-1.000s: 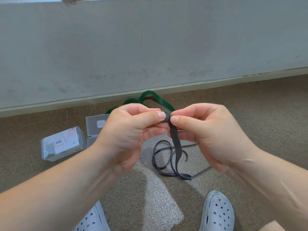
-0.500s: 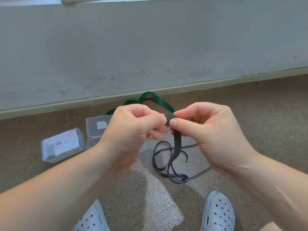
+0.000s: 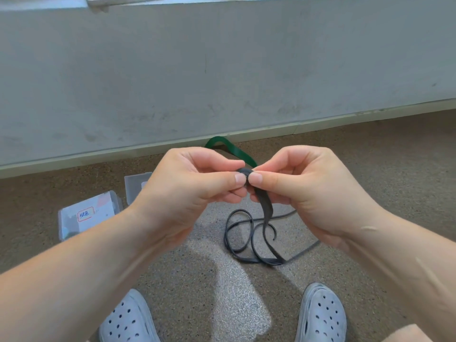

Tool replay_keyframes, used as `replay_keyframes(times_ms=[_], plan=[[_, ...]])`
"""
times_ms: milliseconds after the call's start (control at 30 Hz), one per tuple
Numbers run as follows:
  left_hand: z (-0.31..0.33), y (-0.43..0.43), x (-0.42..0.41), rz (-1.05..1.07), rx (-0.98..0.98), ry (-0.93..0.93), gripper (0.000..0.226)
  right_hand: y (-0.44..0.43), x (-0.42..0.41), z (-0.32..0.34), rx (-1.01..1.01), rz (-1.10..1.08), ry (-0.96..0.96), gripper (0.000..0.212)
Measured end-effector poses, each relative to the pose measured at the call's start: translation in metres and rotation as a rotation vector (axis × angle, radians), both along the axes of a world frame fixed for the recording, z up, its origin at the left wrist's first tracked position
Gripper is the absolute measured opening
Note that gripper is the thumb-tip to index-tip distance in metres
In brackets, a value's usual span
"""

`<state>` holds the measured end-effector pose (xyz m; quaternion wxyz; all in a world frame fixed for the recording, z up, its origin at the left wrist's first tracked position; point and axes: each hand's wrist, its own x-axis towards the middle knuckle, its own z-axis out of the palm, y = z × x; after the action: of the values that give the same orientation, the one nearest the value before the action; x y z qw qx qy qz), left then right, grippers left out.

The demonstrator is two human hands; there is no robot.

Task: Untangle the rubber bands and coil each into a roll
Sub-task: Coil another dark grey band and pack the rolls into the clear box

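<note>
Hands: our left (image 3: 195, 191) and right (image 3: 303, 191) pinch the grey band's (image 3: 267, 211) started roll.
Left: most of it loose; green band (image 3: 232, 150) uncoiled.

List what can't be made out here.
Head view:
- Coil of the grey band: size hidden by the left hand and right hand pinching it.
- Green band: mostly behind both hands.
- Rear box: largely covered by the left hand.
- Front box label: too small to read.
- Tray on the ledge: cut by the top edge.

Floor (image 3: 382, 174) bears grey band loops (image 3: 271, 261), green band (image 3: 237, 150), labelled box (image 3: 86, 215) (clear plastic).
</note>
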<state>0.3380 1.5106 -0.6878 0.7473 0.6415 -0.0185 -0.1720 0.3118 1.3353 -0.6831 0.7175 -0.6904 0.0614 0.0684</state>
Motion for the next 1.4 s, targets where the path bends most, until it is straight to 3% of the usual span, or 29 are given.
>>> replay_keyframes(times_ms=[267, 433, 533, 667, 800, 967, 1400], plan=[[-0.008, -0.009, -0.006, 0.197, -0.125, 0.047, 0.026, 0.009, -0.005, -0.006, 0.093, -0.069, 0.043, 0.013], [-0.012, -0.018, -0.014, 0.245, -0.212, 0.061, 0.015, 0.017, -0.011, -0.01, 0.132, -0.167, -0.047, 0.011], [-0.011, -0.018, -0.016, 0.212, -0.235, 0.08, 0.017, 0.019, -0.012, -0.009, 0.14, -0.193, -0.12, 0.01], [-0.012, -0.011, -0.009, 0.111, -0.077, 0.043, 0.003, 0.012, -0.007, -0.005, 0.018, -0.161, -0.152, 0.011], [-0.01, -0.003, -0.004, 0.002, -0.089, 0.059, 0.009, 0.004, -0.001, 0.0, -0.097, -0.038, -0.132, 0.013], [-0.008, 0.001, -0.001, -0.072, -0.102, 0.068, 0.026, -0.001, 0.0, 0.002, -0.047, 0.025, -0.097, 0.014], [-0.004, -0.005, -0.002, 0.058, -0.124, 0.076, 0.023, -0.01, 0.004, 0.005, -0.183, 0.017, -0.1, 0.006]])
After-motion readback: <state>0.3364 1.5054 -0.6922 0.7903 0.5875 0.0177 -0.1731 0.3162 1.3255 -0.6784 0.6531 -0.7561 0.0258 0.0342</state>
